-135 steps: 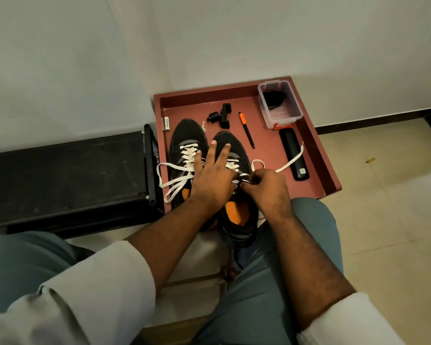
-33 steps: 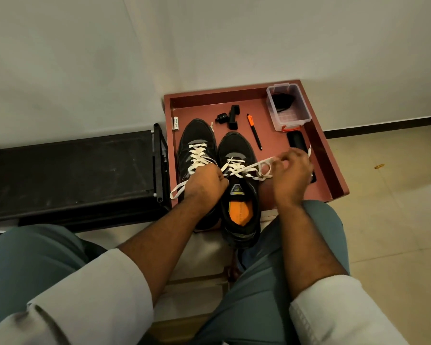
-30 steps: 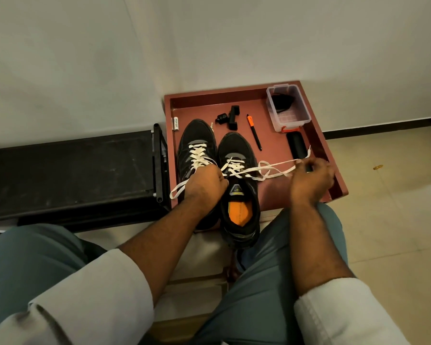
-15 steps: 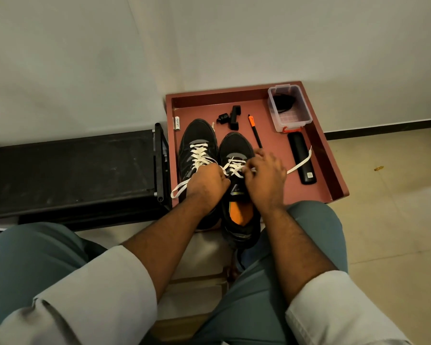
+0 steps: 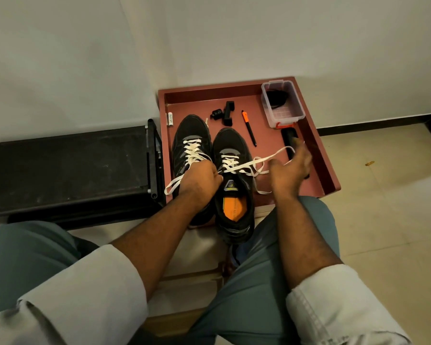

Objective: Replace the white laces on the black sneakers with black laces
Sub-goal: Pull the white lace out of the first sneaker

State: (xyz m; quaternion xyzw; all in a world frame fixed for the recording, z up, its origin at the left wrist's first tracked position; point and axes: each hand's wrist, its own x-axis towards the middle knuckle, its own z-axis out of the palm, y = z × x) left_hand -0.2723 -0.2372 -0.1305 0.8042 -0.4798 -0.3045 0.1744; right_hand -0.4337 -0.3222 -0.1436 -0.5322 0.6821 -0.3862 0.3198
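Your left hand (image 5: 199, 180) is curled down over the tongue area between the two shoes, gripping and pinning the right-hand black mesh sneaker with the orange insole (image 5: 234, 185). Your right hand (image 5: 290, 168) is out at about three o'clock from that shoe with its fingers spread and slack; the flat white cotton lace (image 5: 259, 161) runs up past it, but whether any finger still pinches the lace I cannot tell.

Working from the largest thing down: the shallow red-brown wooden tray (image 5: 319, 155) holds everything, so keep the shoe flat on its floor while you pull. The left-hand black sneaker (image 5: 190, 143), at nine o'clock of the one in hand, is fully laced in white; leave it until this one is stripped. The clear plastic box with the orange latch (image 5: 283, 104), at one o'clock in the tray's far corner, holds something dark, probably the black laces, though I cannot make it out.

For this step, I would take the lace close to the eyelet, not at its far end, and draw it straight along the line of the hole. Free one crossing at a time, working toward the toe, and keep the loose tail clear of the slim black pen with the orange cap (image 5: 249, 128) at twelve o'clock.
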